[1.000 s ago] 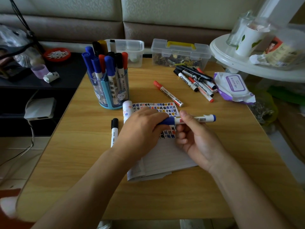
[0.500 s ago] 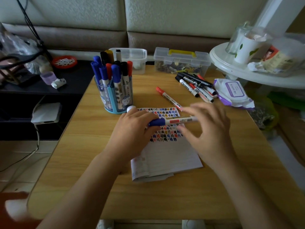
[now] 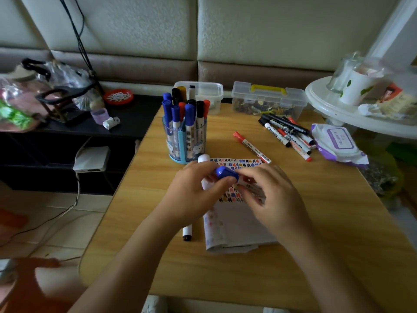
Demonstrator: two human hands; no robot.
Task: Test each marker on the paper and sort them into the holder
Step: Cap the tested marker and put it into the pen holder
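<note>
Blue marker (image 3: 226, 173) sat at frame centre above the paper (image 3: 237, 222), light, stiff, probably slick. My left hand (image 3: 194, 190) pinched its cap; my right hand (image 3: 277, 199) gripped the barrel, likely the surest hold.

Both hands (image 3: 198, 190) on blue-capped marker (image 3: 226, 173)

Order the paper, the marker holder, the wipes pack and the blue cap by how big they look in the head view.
1. paper, largest even though partly covered.
2-3. marker holder and wipes pack look about alike; I do not rank them.
4. blue cap, smallest.
</note>
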